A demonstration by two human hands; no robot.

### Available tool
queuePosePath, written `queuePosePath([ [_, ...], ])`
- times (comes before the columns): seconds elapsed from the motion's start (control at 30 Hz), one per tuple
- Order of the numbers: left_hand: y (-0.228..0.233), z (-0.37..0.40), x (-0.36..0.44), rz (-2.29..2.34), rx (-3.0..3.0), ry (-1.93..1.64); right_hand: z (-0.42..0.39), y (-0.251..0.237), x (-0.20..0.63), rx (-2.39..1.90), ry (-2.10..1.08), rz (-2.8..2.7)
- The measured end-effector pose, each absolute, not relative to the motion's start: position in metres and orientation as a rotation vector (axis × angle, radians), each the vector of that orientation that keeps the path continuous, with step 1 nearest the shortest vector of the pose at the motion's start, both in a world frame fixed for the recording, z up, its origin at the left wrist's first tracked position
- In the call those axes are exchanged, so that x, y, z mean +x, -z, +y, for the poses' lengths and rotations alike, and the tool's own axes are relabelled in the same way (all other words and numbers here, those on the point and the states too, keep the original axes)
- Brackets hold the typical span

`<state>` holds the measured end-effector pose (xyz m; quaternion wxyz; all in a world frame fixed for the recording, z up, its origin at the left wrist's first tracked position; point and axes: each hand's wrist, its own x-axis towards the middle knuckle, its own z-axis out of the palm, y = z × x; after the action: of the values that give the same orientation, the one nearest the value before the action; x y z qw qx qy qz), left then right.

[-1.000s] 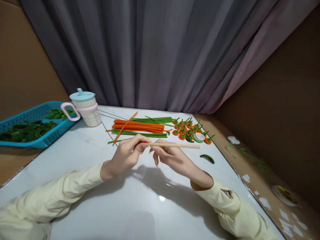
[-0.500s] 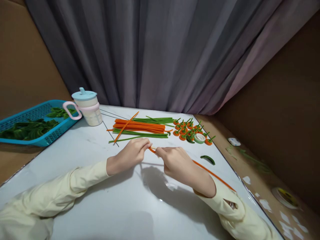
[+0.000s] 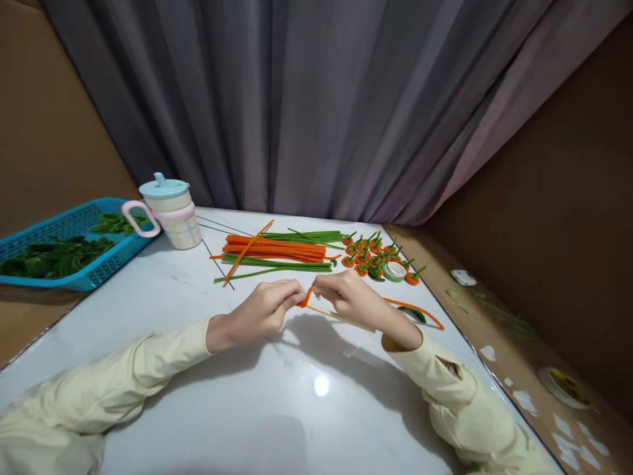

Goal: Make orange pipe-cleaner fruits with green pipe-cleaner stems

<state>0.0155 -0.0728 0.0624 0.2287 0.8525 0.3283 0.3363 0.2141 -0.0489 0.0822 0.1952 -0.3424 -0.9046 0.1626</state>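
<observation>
Both hands are pinching the same work above the table point(image 3: 277, 409): the left hand point(image 3: 262, 311) is closing its fingertips on the tip of a wooden stick point(image 3: 336, 315) where an orange wire point(image 3: 415, 308) is bending around it, and the right hand point(image 3: 353, 300) is clamping thumb and fingers on that wire and stick just beside the left fingertips. The stick is slanting down to the right under the right hand; the wire is trailing right past the wrist, just above the tabletop.

A grey curtain point(image 3: 316, 99) is hanging behind. A blue basket point(image 3: 96, 277) of green pieces is sitting far left, with a lidded cup point(image 3: 171, 211) just beside it. A pile of orange and green wires point(image 3: 277, 252) is lying beyond the hands. To its right, small orange coils point(image 3: 363, 254) are crowding around a tape roll point(image 3: 394, 271). A green leaf shape point(image 3: 411, 314) is lying near the right wrist.
</observation>
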Motion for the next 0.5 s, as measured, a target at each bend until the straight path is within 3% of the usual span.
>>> queuePosePath([
  [0.27,-0.065,-0.073,0.017,0.73,1.887,-1.022,-0.053,-0.089,0.211,-0.918,-0.712,-2.471],
  [0.5,-0.068,-0.069,0.019,0.784,1.381,-1.033,-0.076,-0.076,0.196,-1.196,-0.152,-2.584],
])
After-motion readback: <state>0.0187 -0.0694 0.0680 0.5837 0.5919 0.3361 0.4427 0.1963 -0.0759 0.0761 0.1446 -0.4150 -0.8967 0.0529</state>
